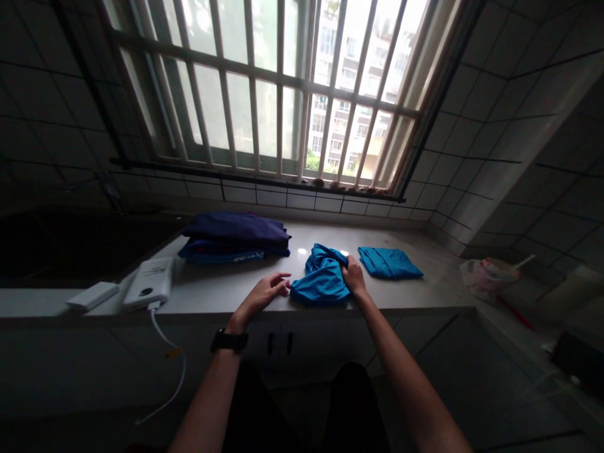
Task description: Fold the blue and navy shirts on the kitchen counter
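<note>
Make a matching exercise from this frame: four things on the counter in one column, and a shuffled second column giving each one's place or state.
Column 1:
1. crumpled bright blue garment
2. folded bright blue garment
3. stack of navy garments
4. white power bank

Column 2:
A. trailing a white cable
B. lying flat at the right end of the row
C. under the right hand
D. piled beyond and left of the hands

Pairs: 1-C, 2-B, 3-D, 4-A

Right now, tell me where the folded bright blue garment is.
In the head view, the folded bright blue garment lies rightmost on the countertop, beside the crumpled blue garment under the right hand.
</note>
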### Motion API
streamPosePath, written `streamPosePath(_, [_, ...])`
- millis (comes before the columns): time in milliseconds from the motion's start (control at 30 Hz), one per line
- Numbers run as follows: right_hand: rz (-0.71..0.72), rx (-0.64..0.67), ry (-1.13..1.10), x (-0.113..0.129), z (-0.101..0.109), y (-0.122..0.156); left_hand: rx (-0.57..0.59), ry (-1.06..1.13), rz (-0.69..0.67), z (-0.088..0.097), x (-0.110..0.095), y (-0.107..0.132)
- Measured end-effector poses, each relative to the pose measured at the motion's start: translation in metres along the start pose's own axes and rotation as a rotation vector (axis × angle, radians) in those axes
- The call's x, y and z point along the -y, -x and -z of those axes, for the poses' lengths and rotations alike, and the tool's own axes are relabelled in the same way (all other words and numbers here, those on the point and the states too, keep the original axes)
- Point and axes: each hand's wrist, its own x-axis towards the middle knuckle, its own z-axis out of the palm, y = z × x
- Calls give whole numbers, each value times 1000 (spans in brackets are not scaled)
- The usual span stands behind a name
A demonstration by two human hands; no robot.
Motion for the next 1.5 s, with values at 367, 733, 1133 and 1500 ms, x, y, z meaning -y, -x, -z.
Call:
streamPosePath(367, [-31, -417, -487, -18, -17, 0, 134, -157, -42, -2, -3, 5])
streamPosePath(733, [-180, -554, -609, -22, -17, -5, -33, -149, 10, -4, -6, 1])
streamPosePath(1133, [-7, -262, -394, -19, -25, -4, 8, -67, 57, 2, -4, 3])
streamPosePath(1500, [8, -231, -297, -22, -24, -3, -7, -123, -27, 5, 7, 1])
